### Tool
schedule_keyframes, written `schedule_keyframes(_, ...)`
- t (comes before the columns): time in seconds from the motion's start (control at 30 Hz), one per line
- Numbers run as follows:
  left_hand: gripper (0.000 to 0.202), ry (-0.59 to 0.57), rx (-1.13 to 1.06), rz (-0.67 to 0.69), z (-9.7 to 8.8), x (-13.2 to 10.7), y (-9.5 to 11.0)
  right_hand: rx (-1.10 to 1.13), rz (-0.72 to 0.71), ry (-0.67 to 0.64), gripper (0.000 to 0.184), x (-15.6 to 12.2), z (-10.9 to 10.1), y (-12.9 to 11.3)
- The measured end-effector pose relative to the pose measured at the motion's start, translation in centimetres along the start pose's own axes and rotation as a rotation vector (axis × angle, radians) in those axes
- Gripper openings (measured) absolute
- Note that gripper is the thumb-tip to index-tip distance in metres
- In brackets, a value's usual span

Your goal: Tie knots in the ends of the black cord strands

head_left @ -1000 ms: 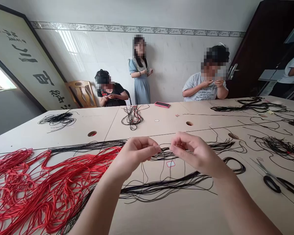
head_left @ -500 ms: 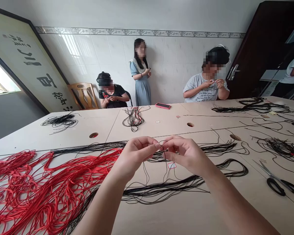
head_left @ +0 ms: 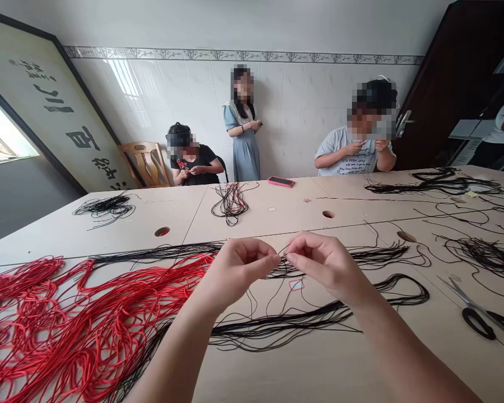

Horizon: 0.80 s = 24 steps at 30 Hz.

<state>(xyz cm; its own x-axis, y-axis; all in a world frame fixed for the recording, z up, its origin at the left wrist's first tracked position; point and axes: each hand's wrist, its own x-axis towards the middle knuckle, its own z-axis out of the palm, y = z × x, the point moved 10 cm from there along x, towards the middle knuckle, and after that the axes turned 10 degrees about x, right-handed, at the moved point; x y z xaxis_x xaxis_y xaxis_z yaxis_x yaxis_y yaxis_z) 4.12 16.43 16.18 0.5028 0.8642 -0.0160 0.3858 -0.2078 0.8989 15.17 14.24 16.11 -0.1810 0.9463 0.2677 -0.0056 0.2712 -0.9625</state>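
My left hand (head_left: 247, 268) and my right hand (head_left: 321, 263) meet fingertip to fingertip above the middle of the table. Between them they pinch a thin black cord (head_left: 270, 299), whose loose ends hang down toward the tabletop. The part right at the fingertips is mostly hidden, so I cannot make out any knot. Beneath my hands lies a long bundle of black cords (head_left: 277, 326), with another black bundle (head_left: 373, 254) behind. A big tangle of red cord (head_left: 121, 302) spreads to the left of my left forearm.
Scissors (head_left: 472, 308) with black handles lie at the right, blades apart. More black cords (head_left: 483, 254) are heaped beyond them. A pink-edged phone (head_left: 281, 182) sits at the table's far edge. Two people (head_left: 348, 154) sit across, handling small things; another person (head_left: 246, 134) stands by the wall.
My fingertips have come closer together. The black cord loop that stood between them is now drawn in, and my right thumb and index finger have closed on it.
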Motion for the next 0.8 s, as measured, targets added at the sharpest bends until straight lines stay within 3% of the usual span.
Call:
schedule_keyframes(0.1,0.025,-0.018,0.051,-0.002,0.0,0.0,-0.1,-0.098,-0.014,0.009,0.018,0.0,-0.2,-0.1)
schedule_keyframes(0.33,0.027,0.067,0.041,-0.031,-1.6,0.1,-0.8,-0.169,0.026,0.000,0.021,-0.3,-1.6,-0.2)
schedule_keyframes(0.5,0.024,-0.003,-0.018,-0.044,-1.0,0.0,-0.8,-0.361,-0.114,0.029,0.015,-0.3,-2.6,-1.8)
schedule_keyframes(0.63,0.018,-0.053,-0.136,-0.006,-0.3,0.1,-0.4,-0.325,-0.209,-0.073,0.025,0.2,-1.2,-2.1)
schedule_keyframes(0.8,0.018,-0.038,-0.159,-0.011,-0.2,0.3,-0.7,-0.301,-0.206,-0.180,0.029,0.4,1.8,-0.8)
